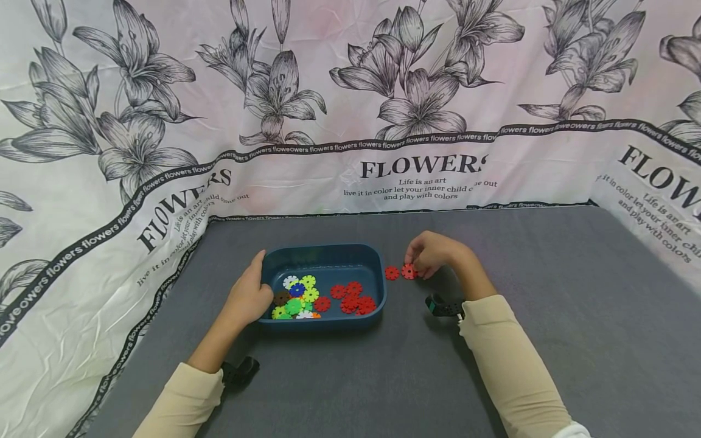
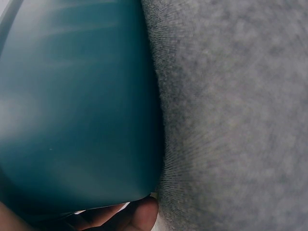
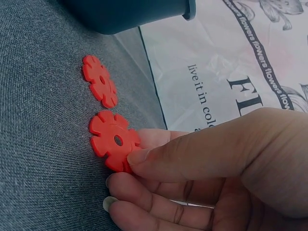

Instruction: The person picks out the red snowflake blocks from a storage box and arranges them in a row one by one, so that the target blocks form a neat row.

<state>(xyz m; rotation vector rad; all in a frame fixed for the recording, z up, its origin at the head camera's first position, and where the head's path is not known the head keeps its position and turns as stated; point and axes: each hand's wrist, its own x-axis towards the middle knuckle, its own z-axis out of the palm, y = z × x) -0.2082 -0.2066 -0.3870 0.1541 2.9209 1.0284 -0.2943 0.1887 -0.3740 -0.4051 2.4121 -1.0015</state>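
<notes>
A dark blue plastic tray [image 1: 323, 326] sits on the grey cloth; my left hand [image 1: 249, 295] grips its left end, thumb at the rim. In the left wrist view the tray's outer wall [image 2: 82, 110] fills much of the picture, with fingertips [image 2: 144, 214] at its lower edge. To the right of the tray, my right hand [image 1: 435, 252] pinches a red notched disc [image 3: 113, 139] between thumb and fingers, close to the cloth. Another red disc [image 1: 391, 273] lies flat between that one and the tray.
Inside the tray, several red discs [image 1: 350, 301] lie at the right, and a mixed pile of green, yellow, white, blue and brown discs [image 1: 296, 298] at the left. A flower-printed sheet [image 1: 306, 176] rises behind the grey surface [image 1: 339, 383].
</notes>
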